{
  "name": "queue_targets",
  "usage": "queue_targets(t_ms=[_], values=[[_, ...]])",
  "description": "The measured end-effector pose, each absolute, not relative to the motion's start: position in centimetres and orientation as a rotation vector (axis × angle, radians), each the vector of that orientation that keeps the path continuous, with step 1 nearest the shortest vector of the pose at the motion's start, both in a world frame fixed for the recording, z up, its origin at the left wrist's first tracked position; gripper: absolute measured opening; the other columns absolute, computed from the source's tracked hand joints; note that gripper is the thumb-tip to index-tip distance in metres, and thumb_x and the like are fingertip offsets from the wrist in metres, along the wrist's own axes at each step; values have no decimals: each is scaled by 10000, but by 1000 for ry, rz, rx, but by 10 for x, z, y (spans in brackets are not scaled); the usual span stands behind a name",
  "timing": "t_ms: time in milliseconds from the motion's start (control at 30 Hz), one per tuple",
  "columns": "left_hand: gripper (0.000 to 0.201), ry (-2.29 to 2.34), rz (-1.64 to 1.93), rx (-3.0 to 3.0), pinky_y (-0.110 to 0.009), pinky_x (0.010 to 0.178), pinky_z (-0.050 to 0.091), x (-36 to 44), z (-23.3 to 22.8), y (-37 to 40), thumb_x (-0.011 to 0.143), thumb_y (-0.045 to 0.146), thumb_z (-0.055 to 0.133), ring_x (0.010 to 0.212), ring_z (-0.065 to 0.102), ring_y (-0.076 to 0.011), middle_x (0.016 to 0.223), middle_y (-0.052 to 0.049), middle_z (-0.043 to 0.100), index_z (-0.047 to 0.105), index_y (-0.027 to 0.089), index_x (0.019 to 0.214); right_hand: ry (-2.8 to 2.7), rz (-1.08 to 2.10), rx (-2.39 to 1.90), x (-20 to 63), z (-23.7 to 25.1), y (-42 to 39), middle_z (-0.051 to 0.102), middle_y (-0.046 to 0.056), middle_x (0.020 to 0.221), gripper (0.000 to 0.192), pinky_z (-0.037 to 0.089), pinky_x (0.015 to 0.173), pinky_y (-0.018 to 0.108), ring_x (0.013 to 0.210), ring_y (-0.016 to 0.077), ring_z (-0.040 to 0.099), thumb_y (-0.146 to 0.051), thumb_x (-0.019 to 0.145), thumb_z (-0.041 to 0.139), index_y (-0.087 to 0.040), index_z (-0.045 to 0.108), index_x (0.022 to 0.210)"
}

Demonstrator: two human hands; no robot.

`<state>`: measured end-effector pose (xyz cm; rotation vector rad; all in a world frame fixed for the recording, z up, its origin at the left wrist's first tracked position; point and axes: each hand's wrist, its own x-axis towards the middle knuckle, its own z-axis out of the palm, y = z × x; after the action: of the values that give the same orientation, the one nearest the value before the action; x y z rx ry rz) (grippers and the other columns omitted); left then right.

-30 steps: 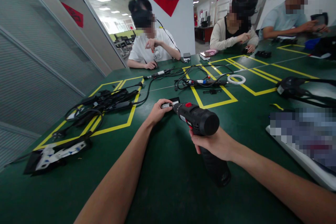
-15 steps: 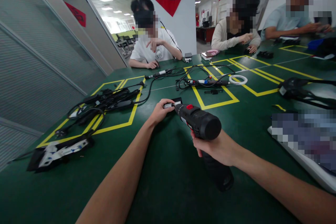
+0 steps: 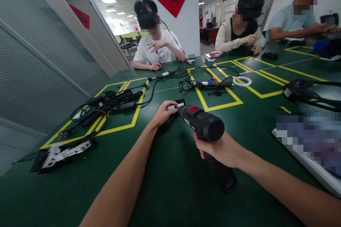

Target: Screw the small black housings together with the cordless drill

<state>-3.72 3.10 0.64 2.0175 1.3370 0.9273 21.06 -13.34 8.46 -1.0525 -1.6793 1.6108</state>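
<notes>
- Cordless drill (image 3: 205, 127): it sits in your right hand (image 3: 222, 149), a black tool with a red switch on top, held low over the green table (image 3: 170, 184) with its nose pointing away from you and its battery foot down near the table surface.
- Your right hand wraps the drill's grip from below, fingers curled tight around the handle; the trigger finger itself is hidden behind the body, so you cannot tell whether it presses.
- Drill's tip meets a small silver-and-black part (image 3: 174, 106) lying on the table just ahead of it.
- Your left hand (image 3: 162, 113) rests on the table at that part, fingers bent and pinching it from the near side, thumb on top.
- Just beyond the part runs a yellow tape line (image 3: 213, 106) marking a box on the table.
- To your left, inside another taped box, lies a tangle of black cables and adapters (image 3: 112, 101); nearer you, a flat black-and-white piece (image 3: 64, 152).
- Farther out, a pen-like tool with cords (image 3: 210, 84) lies beside a white ring (image 3: 242, 81).
- At your right, a black strap-like device (image 3: 301, 90) rests on the table.
- Three other people sit along the far side; one person in a white shirt (image 3: 157, 48) has a hand raised.
</notes>
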Motion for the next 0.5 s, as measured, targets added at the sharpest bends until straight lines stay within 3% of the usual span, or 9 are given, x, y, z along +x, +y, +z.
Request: queue_targets(t_ms=[500], values=[[321, 1328, 937, 2023, -378, 1010, 377, -38, 5, 31, 732, 337, 609, 1086, 522, -224, 1129, -46, 583, 629, 214, 1028, -1691, 1614, -1148, 210, 90, -135, 560, -25, 609, 74, 430, 641, 300, 588, 139, 563, -160, 784, 558, -176, 530, 851]])
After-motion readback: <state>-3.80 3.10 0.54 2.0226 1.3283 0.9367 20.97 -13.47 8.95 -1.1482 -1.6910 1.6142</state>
